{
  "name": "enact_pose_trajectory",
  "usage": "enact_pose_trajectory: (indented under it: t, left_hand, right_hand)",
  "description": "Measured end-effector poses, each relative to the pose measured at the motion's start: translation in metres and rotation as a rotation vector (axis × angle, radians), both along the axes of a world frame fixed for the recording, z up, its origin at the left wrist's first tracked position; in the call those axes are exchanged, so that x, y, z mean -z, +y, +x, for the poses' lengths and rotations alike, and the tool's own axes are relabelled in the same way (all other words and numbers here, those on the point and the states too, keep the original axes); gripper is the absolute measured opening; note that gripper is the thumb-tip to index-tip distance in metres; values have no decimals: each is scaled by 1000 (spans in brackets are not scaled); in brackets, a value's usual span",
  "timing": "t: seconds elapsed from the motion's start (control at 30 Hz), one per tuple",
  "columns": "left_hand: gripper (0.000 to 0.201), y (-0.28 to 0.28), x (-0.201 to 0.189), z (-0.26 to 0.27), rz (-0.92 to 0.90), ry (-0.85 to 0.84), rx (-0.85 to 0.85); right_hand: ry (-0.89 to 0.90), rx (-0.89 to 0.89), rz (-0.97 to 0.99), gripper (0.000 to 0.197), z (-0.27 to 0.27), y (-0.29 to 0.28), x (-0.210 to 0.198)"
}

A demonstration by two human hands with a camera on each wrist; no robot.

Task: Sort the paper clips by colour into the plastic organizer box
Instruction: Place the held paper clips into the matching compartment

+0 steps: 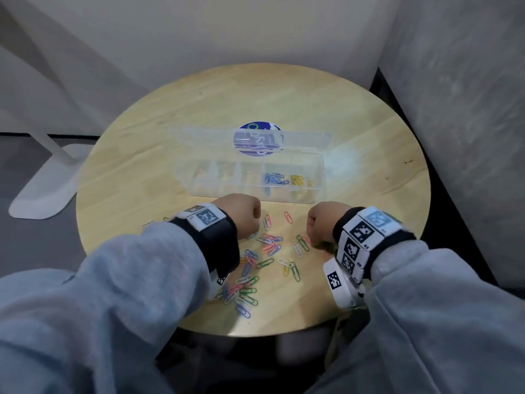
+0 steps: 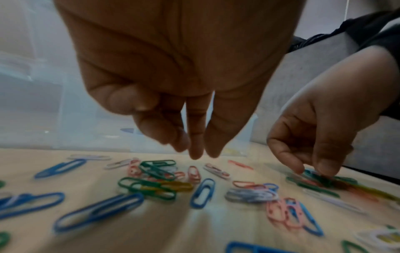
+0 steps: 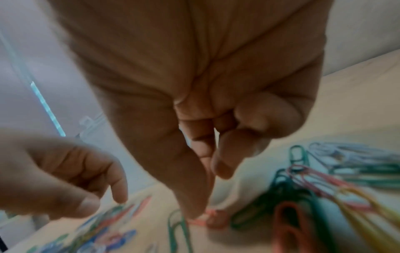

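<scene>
A clear plastic organizer box (image 1: 287,198) lies open on the round wooden table (image 1: 369,172), lid folded back. One compartment holds blue clips (image 1: 274,179), the one to its right yellow clips (image 1: 299,180). Loose paper clips (image 1: 255,268) of mixed colours are scattered in front of the box. My left hand (image 2: 194,150) hovers just above them, fingers pointing down together and holding nothing. My right hand (image 3: 203,217) reaches down to the right of it, and its thumb and a fingertip pinch a pink clip (image 3: 200,221) lying on the table beside green clips (image 3: 179,227).
A blue round sticker (image 1: 260,127) shows behind the box lid. Walls stand close behind and to the right of the table. A white stand base (image 1: 45,189) sits on the floor to the left. More clips lie near the table's front edge.
</scene>
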State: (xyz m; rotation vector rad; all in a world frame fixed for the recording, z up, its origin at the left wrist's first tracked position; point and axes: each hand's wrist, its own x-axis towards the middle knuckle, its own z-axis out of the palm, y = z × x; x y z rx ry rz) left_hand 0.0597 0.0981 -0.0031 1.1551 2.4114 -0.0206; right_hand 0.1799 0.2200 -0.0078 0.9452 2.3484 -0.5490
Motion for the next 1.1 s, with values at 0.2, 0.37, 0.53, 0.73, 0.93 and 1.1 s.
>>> enact_pose_trajectory:
  t: [0.2, 0.37, 0.53, 0.73, 0.93, 1.1]
  left_hand:
    - [31, 20, 9, 8, -29, 26, -13]
    - [25, 29, 14, 12, -46, 33, 15]
    - [25, 27, 14, 10, -22, -47, -61]
    - [20, 16, 12, 6, -16, -93, -111]
    - [13, 15, 15, 8, -41, -117, -86]
    - [16, 8, 15, 5, 21, -134, -98]
  right_hand:
    - [-122, -86, 2, 17, -5, -6, 2]
    - [-92, -140, 5, 10, -8, -6, -3]
    - [129, -17, -92, 6, -6, 2, -19]
    - [197, 170, -317, 11, -8, -2, -13]
    - [193, 400, -558, 27, -13, -9, -10]
    - [311, 79, -129, 6, -16, -9, -2]
